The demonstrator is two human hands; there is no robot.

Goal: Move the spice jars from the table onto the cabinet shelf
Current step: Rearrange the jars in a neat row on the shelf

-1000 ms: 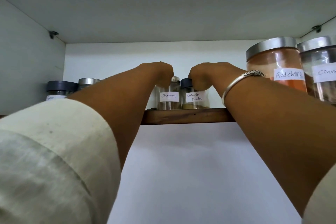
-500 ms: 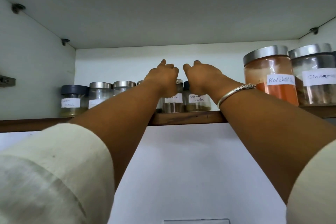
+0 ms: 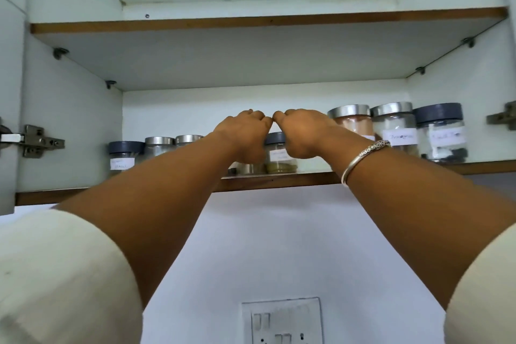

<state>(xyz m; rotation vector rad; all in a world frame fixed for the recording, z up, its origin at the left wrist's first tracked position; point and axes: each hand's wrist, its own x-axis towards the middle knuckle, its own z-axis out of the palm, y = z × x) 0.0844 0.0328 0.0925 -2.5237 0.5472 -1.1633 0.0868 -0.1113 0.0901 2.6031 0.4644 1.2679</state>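
Note:
Two small glass spice jars stand side by side near the front of the cabinet shelf (image 3: 279, 180). The coriander jar (image 3: 279, 159) has a dark lid, a white label and yellow-green powder. Only the base of the cinnamon jar (image 3: 250, 169) shows below my left hand (image 3: 243, 134). My right hand (image 3: 300, 134) covers the coriander jar's right side. Both hands have curled fingers, and their knuckles almost touch above the jars. Whether the fingers hold the jars is hidden.
Left on the shelf stand a dark-lidded jar (image 3: 125, 153) and two steel-lidded jars (image 3: 159, 145). Right stand a red chilli jar (image 3: 350, 123), a steel-lidded jar (image 3: 396, 131) and a dark-lidded jar (image 3: 439, 134). An upper shelf (image 3: 268, 21) sits above, door hinges (image 3: 36, 139) at the sides, a switch plate (image 3: 282, 321) below.
My hands gripped the jar tops, then the fingers lifted, and now they are curled again. The view has pulled back, showing more of the cabinet. The two jars stand where they were.

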